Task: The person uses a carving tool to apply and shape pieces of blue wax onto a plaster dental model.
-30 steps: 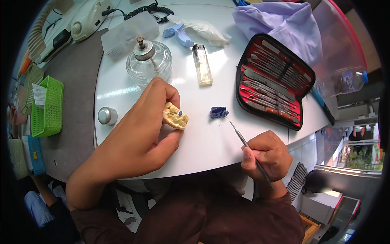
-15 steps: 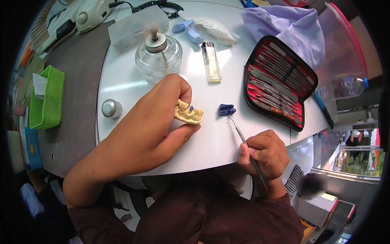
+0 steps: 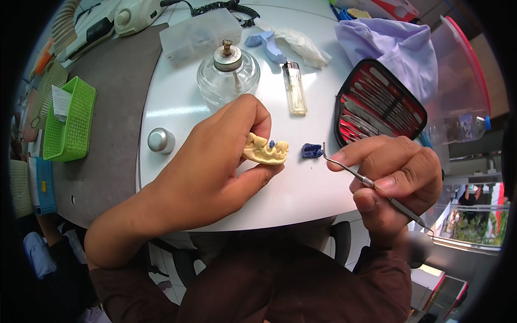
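Between the thumb and fingers of my left hand is a yellowish dental cast, its teeth facing up. One tooth on it carries a small dark-blue wax piece. My right hand grips a thin metal wax carver by its middle, its bent tip pointing up to the left. That tip stands beside a dark-blue wax block on the white table; whether they touch I cannot tell. Part of the carver's handle is hidden behind my fingers.
A glass spirit lamp stands beyond my left hand, unlit, with a metal cap nearby. A lighter lies farther back. On the right lies an open tool case, partly behind my right hand. Green basket at left.
My right hand has risen and come closer, and the carver has swung to a flatter angle with its tip off the wax block's lower edge. The view has shifted slightly; my left hand still holds the cast.
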Tool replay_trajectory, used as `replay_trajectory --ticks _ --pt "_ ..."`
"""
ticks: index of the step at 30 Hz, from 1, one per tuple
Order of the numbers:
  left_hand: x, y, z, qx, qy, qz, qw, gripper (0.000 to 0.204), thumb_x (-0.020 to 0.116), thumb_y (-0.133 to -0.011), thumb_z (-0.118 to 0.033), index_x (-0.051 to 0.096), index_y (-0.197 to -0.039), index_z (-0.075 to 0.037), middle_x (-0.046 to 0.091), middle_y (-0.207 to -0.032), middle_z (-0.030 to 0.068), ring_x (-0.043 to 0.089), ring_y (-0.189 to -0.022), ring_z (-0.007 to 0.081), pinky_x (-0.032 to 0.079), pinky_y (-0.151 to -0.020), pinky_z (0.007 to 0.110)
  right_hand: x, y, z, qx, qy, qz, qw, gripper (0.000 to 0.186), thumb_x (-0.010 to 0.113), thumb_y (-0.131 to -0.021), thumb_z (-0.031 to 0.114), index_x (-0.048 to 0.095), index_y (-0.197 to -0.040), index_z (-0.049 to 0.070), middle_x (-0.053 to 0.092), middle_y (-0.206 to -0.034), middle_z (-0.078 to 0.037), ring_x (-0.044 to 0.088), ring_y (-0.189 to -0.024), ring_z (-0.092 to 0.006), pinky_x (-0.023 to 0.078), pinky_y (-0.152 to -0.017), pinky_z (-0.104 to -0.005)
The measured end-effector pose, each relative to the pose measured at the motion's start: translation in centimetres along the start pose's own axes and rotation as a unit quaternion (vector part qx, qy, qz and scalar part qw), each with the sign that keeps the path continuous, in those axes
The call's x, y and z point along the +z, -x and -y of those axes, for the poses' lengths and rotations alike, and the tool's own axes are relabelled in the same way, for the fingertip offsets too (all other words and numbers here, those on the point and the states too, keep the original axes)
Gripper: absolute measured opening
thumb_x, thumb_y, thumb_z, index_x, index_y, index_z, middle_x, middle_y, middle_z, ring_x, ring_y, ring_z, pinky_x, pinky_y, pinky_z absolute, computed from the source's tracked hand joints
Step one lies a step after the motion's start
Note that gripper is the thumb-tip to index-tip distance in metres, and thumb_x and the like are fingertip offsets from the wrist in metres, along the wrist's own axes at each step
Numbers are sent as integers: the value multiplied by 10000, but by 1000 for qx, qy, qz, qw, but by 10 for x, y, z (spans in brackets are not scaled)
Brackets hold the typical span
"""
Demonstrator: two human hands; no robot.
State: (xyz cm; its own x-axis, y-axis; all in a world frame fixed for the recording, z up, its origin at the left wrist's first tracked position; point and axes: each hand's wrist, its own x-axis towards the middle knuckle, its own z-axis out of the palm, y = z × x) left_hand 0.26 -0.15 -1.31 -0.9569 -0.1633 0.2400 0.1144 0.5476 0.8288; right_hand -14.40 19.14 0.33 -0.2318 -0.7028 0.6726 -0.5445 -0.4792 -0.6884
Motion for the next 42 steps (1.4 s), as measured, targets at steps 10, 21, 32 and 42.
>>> replay_trajectory --ticks 10,21,32,42 --pt "1 4 -6 -35 135 33 990 408 792 -806 -48 427 -984 -82 489 -854 -20 416 -693 4 327 -560 190 14 2 -5 104 -49 -1 993 406 735 -911 173 347 -873 60 598 -655 -100 734 -846 -393 636 -670 -410" --pt "2 6 -7 -67 207 60 974 412 790 -830 -57 413 -993 -87 493 -892 -27 419 -710 -8 328 -565 177 14 -1 -8 71 -65 3 995 300 709 -820 -76 426 -851 20 665 -690 -162 744 -786 -314 622 -796 -494" --pt "6 6 -1 -40 194 60 978 408 795 -832 -73 417 -984 -84 491 -873 -25 407 -696 -4 317 -558 180 12 0 -11 74 -63 15 995 300 708 -825 -72 422 -851 16 666 -698 -157 744 -817 -331 630 -780 -461" --pt "4 7 -5 -58 204 68 975 400 792 -839 -77 419 -983 -85 497 -873 -27 412 -692 -9 315 -554 177 15 1 -9 91 -70 -7 993 313 700 -860 -14 390 -850 30 644 -688 -153 741 -806 -334 629 -753 -470"
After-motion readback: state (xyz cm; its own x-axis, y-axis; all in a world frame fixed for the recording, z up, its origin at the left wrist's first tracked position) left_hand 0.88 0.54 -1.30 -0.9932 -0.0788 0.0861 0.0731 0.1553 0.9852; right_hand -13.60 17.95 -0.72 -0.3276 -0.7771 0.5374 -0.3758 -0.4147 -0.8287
